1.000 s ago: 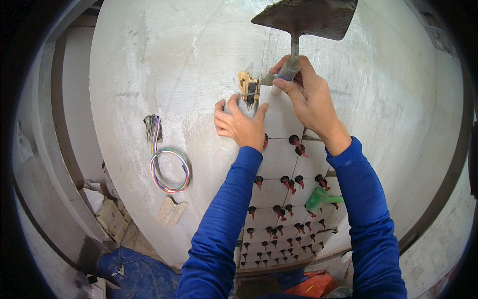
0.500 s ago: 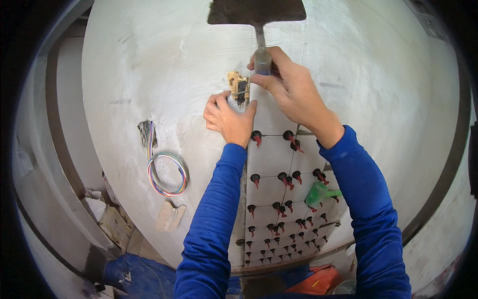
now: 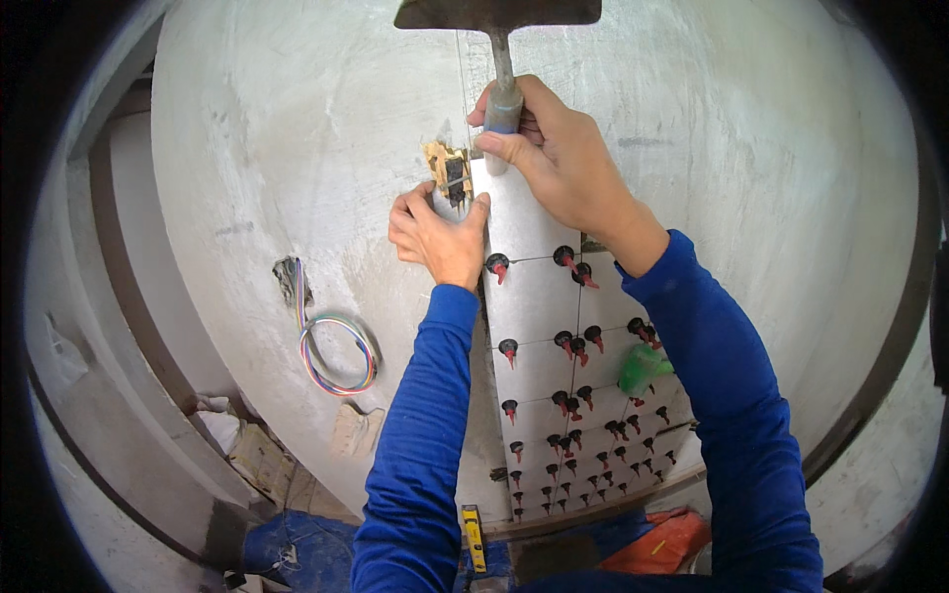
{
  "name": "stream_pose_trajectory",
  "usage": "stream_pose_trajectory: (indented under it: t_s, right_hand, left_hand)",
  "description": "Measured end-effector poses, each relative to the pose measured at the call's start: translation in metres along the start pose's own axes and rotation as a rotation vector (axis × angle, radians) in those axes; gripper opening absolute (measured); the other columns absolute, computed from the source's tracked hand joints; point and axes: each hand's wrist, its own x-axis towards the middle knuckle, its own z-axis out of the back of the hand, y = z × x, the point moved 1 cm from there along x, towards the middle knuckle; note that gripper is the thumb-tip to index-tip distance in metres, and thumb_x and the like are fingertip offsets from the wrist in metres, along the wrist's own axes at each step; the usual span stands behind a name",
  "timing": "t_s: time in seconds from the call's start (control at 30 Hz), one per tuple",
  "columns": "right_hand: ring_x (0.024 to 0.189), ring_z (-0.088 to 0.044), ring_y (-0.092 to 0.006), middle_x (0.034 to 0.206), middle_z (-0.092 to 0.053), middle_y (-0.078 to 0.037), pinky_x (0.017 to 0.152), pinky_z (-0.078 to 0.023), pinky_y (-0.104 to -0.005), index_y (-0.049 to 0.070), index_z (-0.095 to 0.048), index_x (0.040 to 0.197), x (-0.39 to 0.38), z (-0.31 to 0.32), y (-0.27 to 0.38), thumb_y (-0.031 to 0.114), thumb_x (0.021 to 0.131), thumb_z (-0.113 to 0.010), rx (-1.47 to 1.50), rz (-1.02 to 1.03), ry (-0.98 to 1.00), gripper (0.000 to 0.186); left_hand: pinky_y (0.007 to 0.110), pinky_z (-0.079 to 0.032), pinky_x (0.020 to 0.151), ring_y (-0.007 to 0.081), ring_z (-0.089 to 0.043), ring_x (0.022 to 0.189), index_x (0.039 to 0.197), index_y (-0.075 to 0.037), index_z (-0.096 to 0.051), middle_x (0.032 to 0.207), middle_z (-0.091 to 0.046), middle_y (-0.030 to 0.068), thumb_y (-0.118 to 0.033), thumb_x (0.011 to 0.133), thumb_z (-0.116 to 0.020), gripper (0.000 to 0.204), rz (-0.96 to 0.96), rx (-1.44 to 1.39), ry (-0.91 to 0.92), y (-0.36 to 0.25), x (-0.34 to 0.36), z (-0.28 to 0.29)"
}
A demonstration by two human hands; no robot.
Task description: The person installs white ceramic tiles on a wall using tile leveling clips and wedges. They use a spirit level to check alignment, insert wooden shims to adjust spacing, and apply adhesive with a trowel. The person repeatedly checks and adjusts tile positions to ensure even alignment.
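My right hand (image 3: 559, 158) grips the handle of a trowel (image 3: 497, 14), its dark blade turned up toward the top of the picture. The handle's butt end is over the upper part of a pale wall tile (image 3: 534, 217); whether it touches I cannot tell. My left hand (image 3: 440, 237) rests at the tile's left edge, thumb raised along that edge and fingers loosely bent against the plaster wall. Just above these fingers is a rough cut-out (image 3: 447, 170) with broken tan edges and a dark inside. Black-and-red levelling clips (image 3: 498, 267) line the tile joints below.
A coil of coloured wires (image 3: 368, 366) hangs from a wall hole (image 3: 287, 282) at left. A green tool (image 3: 641, 368) sits against the tiles by my right forearm. Below are a yellow spirit level (image 3: 474, 539), blue sheeting (image 3: 316, 542) and an orange-red bag (image 3: 662, 544).
The view has shifted a little, and the yellow level now shows below. My right hand still holds the trowel, whose butt end now overlaps the tile's top; my left hand stays at the edge.
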Motion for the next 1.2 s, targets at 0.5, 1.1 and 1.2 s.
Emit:
stream_pose_trajectory:
  t_s: [0.5, 1.1, 1.2]
  right_hand:
    - [0.102, -0.070, -0.0191, 0.108, -0.071, -0.011, 0.090, -0.056, -0.0317, 0.002, -0.057, 0.122, -0.127, 0.115, 0.051, 0.021, 0.098, -0.074, 0.408, -0.591, -0.276, 0.034]
    - [0.115, -0.059, -0.0312, 0.124, -0.063, -0.020, 0.106, -0.043, -0.0417, -0.008, -0.055, 0.137, -0.570, 0.297, 0.138, 0.007, 0.087, -0.067, -0.069, -1.554, -0.200, 0.053]
    - [0.097, -0.062, -0.0179, 0.107, -0.067, -0.009, 0.090, -0.049, -0.0329, -0.003, -0.058, 0.127, -0.577, 0.306, 0.136, 0.004, 0.093, -0.066, -0.004, -1.551, -0.233, 0.036]
  left_hand:
    - [0.061, -0.026, 0.110, 0.0385, -0.035, 0.131, 0.125, -0.012, -0.064, 0.136, -0.045, 0.0139, -0.060, 0.072, -0.089, 0.076, 0.035, 0.038, 0.085, 0.013, 0.017, 0.007]
    - [0.029, -0.044, 0.094, 0.0157, -0.055, 0.099, 0.119, 0.001, -0.064, 0.110, -0.060, 0.0073, -0.022, 0.100, -0.069, 0.030, -0.028, -0.504, -0.061, 0.052, 0.019, 0.003]
    - [0.034, -0.045, 0.090, 0.0194, -0.054, 0.099, 0.112, 0.001, -0.063, 0.111, -0.059, 0.0102, -0.017, 0.099, -0.064, 0.022, -0.150, -0.351, -0.291, 0.064, 0.015, -0.002]
